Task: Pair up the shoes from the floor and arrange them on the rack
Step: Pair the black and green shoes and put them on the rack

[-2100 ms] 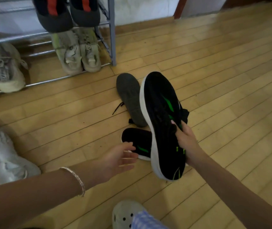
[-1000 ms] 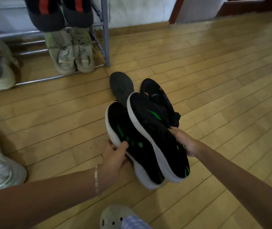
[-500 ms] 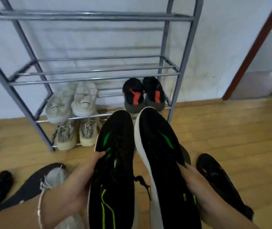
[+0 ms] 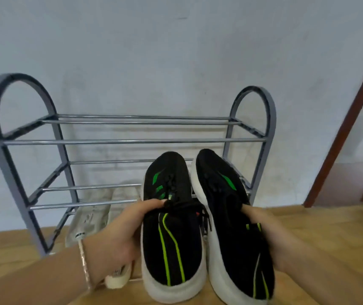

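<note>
I hold a pair of black sneakers with green stripes and white soles side by side, toes pointing at the rack. My left hand [image 4: 119, 234] grips the left sneaker [image 4: 171, 234] at its laces and side. My right hand [image 4: 264, 234] grips the right sneaker [image 4: 231, 227] from its outer side. The grey metal shoe rack [image 4: 132, 141] stands against the wall straight ahead. Its top tier and the tier below show bare bars. The sneakers' toes overlap the right part of the middle tiers.
Pale cream sneakers [image 4: 92, 214] sit on a lower tier at the left, partly hidden by my left hand. A brown door frame [image 4: 348, 128] rises at the right. The wooden floor [image 4: 330, 227] lies below the rack.
I picked up the second sneaker with my left hand, then raised both sneakers from the floor toward the rack. My view has tilted up, so the top of the rack now shows.
</note>
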The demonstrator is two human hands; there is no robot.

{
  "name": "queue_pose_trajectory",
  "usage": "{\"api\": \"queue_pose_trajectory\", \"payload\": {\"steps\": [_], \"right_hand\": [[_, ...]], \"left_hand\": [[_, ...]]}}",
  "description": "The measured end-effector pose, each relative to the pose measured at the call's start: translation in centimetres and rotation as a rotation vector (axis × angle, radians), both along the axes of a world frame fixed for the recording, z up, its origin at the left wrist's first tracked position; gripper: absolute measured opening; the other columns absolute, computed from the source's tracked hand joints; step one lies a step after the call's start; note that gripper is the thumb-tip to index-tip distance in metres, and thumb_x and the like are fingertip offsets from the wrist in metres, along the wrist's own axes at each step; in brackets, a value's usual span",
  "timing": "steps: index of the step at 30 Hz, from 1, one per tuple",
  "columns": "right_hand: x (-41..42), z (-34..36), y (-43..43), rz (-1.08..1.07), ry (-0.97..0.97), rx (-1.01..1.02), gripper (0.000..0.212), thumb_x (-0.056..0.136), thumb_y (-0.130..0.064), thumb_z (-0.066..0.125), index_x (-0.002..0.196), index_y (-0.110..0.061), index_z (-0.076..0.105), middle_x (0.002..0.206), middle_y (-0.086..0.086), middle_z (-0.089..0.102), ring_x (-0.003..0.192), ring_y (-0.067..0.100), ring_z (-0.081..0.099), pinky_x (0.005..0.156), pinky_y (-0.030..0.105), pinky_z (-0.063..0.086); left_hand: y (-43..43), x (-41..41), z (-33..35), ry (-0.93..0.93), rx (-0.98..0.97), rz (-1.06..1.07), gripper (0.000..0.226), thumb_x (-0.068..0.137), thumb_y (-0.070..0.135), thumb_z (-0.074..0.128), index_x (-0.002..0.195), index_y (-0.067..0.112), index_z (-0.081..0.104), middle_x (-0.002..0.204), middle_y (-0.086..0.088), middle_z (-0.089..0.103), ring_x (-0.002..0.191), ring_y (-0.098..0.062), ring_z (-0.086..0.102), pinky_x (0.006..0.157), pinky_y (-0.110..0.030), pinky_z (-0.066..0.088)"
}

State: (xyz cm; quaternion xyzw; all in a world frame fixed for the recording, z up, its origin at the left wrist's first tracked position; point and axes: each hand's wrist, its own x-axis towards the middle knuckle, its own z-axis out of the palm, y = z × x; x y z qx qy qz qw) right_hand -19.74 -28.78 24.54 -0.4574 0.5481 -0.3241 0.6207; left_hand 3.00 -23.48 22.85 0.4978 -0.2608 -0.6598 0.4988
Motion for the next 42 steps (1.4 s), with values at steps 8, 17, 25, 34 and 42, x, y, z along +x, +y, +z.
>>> {"api": "queue_pose_trajectory", "payload": {"steps": [8, 17, 25, 34, 42], "right_hand": [[2.5, 3.2, -10.5, 0.071, 0.055, 0.017, 0.029, 0.093, -0.015, 0.049, 0.07, -0.003, 0.061, 0.046, 0.01, 0.065, 0.042, 0.021, 0.064, 0.047, 0.026, 0.049], [3.7, 0.0, -19.9, 0.104, 0.176, 0.036, 0.023, 0.091, -0.016, 0.052, 0.077, -0.003, 0.064, 0.06, 0.013, 0.069, 0.067, 0.027, 0.061, 0.061, 0.032, 0.049], [4.0, -1.5, -22.6, 0.008, 0.389, -0.194, 0.029, 0.087, -0.007, 0.049, 0.113, 0.005, 0.055, 0.097, 0.019, 0.062, 0.076, 0.028, 0.058, 0.06, 0.028, 0.046], [2.9, -0.9, -20.4, -0.062, 0.375, -0.359, 0.025, 0.091, -0.006, 0.047, 0.112, 0.003, 0.059, 0.091, 0.014, 0.053, 0.07, 0.022, 0.05, 0.054, 0.026, 0.039], [3.4, -4.5, -3.7, 0.12, 0.192, -0.914, 0.023, 0.092, -0.009, 0.052, 0.078, -0.027, 0.058, 0.072, -0.01, 0.061, 0.063, -0.003, 0.057, 0.06, 0.009, 0.043]], "left_hand": [[-11.8, 1.4, 2.7, -0.107, -0.001, 0.072, 0.014, 0.087, 0.006, 0.051, 0.085, -0.001, 0.063, 0.058, -0.013, 0.072, 0.048, -0.02, 0.07, 0.05, -0.029, 0.059], [-20.3, 1.6, 0.5, -0.251, -0.039, 0.043, 0.004, 0.088, 0.001, 0.056, 0.09, 0.001, 0.06, 0.083, -0.013, 0.062, 0.071, -0.021, 0.061, 0.049, -0.028, 0.058], [-22.8, 2.5, -2.5, -0.37, -0.01, -0.006, 0.029, 0.085, -0.005, 0.053, 0.114, -0.003, 0.056, 0.092, -0.016, 0.064, 0.073, -0.022, 0.063, 0.051, -0.025, 0.059], [-22.1, 2.8, -1.7, -0.835, -0.092, 0.073, 0.038, 0.079, 0.011, 0.065, 0.114, 0.0, 0.054, 0.115, -0.012, 0.061, 0.106, -0.026, 0.06, 0.096, -0.037, 0.05], [-1.5, 2.1, -2.3, -0.74, -0.571, 0.045, 0.023, 0.081, -0.002, 0.059, 0.083, 0.02, 0.065, 0.086, 0.002, 0.066, 0.075, -0.005, 0.061, 0.071, -0.014, 0.051]]}}
